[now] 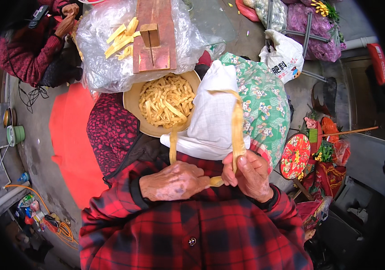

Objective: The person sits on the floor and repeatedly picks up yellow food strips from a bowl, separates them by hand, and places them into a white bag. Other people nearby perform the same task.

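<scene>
My left hand (172, 182) is closed on a flat yellow strip (237, 125), apparently of dried plant material, in front of my plaid jacket. The strip has a small folded part between my two hands. My right hand (248, 175) pinches it between thumb and fingers, and one length rises over a white cloth (214, 108) on my lap. Another yellow length (173, 145) extends from beside my left hand to the rim of a wide round basin (132, 106). Many short, folded yellow pieces (165, 99) fill the basin's middle.
Beyond the basin, a reddish wooden board (153, 60) carries an upright wooden block (150, 34). Loose yellow strips (122, 38) lie on clear plastic sheeting (104, 72) beside it. Another person (30, 57) sits at the upper left. A floral round stool (295, 156) stands at right.
</scene>
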Tool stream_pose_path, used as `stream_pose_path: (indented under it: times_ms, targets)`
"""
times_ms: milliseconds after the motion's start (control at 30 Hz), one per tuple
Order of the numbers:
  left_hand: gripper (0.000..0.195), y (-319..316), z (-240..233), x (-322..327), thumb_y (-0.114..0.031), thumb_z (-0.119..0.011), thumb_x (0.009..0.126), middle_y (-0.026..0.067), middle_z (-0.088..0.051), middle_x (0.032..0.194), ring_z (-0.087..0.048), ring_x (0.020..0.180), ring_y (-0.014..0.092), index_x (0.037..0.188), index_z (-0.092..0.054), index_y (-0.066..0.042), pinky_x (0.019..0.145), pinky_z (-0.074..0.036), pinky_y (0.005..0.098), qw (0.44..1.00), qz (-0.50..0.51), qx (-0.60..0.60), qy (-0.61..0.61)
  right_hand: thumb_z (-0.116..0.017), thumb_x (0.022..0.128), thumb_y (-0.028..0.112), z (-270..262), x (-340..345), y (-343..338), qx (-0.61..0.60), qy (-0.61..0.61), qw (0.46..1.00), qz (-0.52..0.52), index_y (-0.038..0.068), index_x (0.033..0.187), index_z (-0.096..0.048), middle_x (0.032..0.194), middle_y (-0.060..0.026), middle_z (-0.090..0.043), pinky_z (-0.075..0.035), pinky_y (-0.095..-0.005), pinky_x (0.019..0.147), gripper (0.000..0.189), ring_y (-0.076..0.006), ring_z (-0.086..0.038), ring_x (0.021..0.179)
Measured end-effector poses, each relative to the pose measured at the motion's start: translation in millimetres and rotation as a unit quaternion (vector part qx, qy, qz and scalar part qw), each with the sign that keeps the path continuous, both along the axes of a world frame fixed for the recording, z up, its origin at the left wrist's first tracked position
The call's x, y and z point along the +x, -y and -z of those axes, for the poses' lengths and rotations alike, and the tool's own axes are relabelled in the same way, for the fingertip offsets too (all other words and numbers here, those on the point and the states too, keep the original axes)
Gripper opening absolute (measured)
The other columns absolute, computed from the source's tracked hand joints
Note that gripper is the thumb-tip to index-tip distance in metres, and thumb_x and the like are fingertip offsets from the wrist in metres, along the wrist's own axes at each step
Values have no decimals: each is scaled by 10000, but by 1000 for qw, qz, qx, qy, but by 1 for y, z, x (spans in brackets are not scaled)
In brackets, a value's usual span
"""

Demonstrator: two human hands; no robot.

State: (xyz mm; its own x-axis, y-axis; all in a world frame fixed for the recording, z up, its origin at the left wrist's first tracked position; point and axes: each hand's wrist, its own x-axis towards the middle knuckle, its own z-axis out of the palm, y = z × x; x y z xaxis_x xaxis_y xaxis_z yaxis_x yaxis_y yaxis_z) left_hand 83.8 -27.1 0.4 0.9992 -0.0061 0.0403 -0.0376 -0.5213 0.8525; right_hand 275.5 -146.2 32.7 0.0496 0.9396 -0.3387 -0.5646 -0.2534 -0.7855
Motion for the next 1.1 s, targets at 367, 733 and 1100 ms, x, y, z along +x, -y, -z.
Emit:
stream_pose_path:
  times_ms: [367,733,1100]
  targets:
    - [482,-21,-23,-12,-28,-654,763,157,-593,1052,-612,929,341,1225,-519,-16,766,-509,410,967,-181,137,114,-503,1026,202,-9,-10,-16,47,180,946,-264,17,1050,-573,641,-29,-455,-364,-275,528,199,-103,-422,560]
    - [253,-26,-48,-81,-274,-632,945,123,-550,673,-583,636,328,919,-597,-25,560,-424,404,981,-85,-158,-73,-598,970,194,-14,-22,-30,220,360,817,-392,36,1073,-595,639,-132,-584,-428,-403,463,189,-320,-600,533]
    - [204,-42,-87,-137,-160,-551,999,75,-438,598,-457,532,171,875,-574,0,524,-357,364,943,-128,-243,-189,-517,1005,177,-13,-48,-53,313,348,792,-392,6,995,-572,663,-128,-532,-424,-412,478,180,-305,-565,539]
